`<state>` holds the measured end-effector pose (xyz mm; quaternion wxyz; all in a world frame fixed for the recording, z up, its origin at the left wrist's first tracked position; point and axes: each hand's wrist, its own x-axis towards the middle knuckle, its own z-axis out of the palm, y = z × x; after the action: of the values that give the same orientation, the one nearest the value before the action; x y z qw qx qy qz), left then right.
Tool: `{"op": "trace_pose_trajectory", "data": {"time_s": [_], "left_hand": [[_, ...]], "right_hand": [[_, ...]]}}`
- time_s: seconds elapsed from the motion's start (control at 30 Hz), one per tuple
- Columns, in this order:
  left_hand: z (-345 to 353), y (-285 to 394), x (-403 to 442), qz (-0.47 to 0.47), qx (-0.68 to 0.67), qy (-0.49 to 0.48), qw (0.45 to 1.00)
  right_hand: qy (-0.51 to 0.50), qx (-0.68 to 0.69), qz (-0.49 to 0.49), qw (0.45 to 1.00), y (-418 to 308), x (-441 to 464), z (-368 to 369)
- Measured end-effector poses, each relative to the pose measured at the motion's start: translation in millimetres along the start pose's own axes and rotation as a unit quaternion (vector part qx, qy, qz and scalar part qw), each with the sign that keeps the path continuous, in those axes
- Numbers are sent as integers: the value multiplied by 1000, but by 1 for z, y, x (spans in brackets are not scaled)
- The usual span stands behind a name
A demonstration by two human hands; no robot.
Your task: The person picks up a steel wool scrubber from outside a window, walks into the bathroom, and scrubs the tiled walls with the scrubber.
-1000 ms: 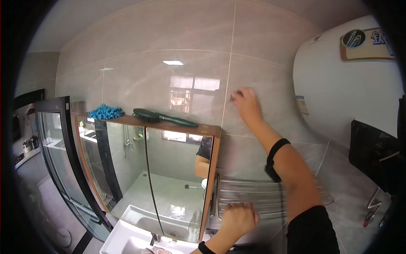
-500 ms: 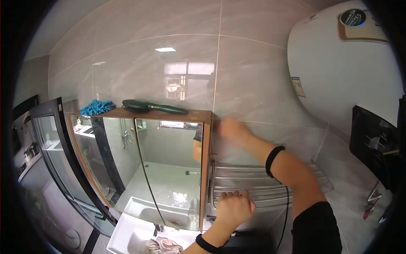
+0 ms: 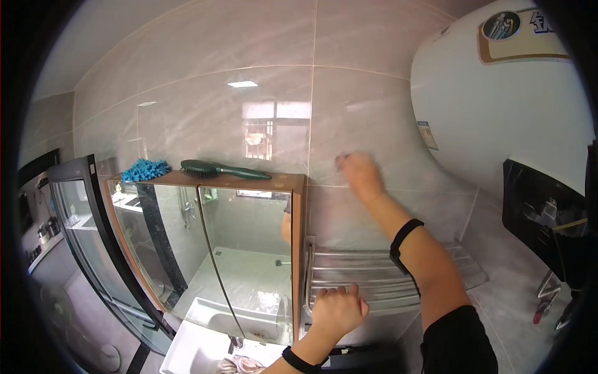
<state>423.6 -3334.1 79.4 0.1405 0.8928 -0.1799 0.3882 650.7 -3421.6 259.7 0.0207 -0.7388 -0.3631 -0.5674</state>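
Observation:
My right hand is raised against the tiled wall, above the metal rack. Its fingers are closed and blurred, round something small and dark that I cannot make out. Lower down, my left hand is curled in a fist in front of the metal rack, with nothing visible in it. Left of both hands is the mirror cabinet. On its top lie a green hairbrush and a blue fluffy cloth.
A white water heater hangs at the upper right, with a black holder beneath it. Below the mirror is a white sink with a pinkish cloth. A glass door stands at the left.
My right hand went down the wall, then back up part of the way. My left hand stays in a fist near the rack. The view has shifted slightly.

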Motion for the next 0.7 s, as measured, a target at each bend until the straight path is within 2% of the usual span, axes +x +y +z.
{"op": "trace_pose_trajectory", "data": {"time_s": [0.07, 0.1, 0.13, 0.2, 0.3, 0.4, 0.47, 0.53, 0.63, 0.7], "left_hand": [[3, -2, 1, 2, -3, 13, 1000], [4, -1, -1, 4, -7, 16, 1000], [2, 0, -2, -1, -4, 3, 1000], [-4, 2, 0, -8, 1, -19, 1000], [0, 0, 0, -4, 7, -13, 1000], [3, 0, 0, 5, 5, 18, 1000], [2, 2, 0, -5, 2, 2, 1000], [-1, 1, -1, -11, 2, -25, 1000], [0, 1, -1, -13, -2, -55, 998], [-1, 1, -1, -10, -2, -42, 999]], "right_hand": [[181, 5, 59, 982, 10, 12, 2], [-64, 32, 170, 983, 8, 10, 31], [-95, 17, 31, 995, -6, -8, 37], [-147, -16, -249, 957, -38, -56, 41], [20, -51, -109, 993, 9, -36, 39], [173, 5, 73, 982, 3, -1, -3], [19, 26, -17, 999, -8, -14, 12], [-123, 71, -116, 983, -31, -28, 17], [-32, -21, -98, 994, 5, 21, 25], [63, 21, 17, 998, -4, 74, -4]]}}
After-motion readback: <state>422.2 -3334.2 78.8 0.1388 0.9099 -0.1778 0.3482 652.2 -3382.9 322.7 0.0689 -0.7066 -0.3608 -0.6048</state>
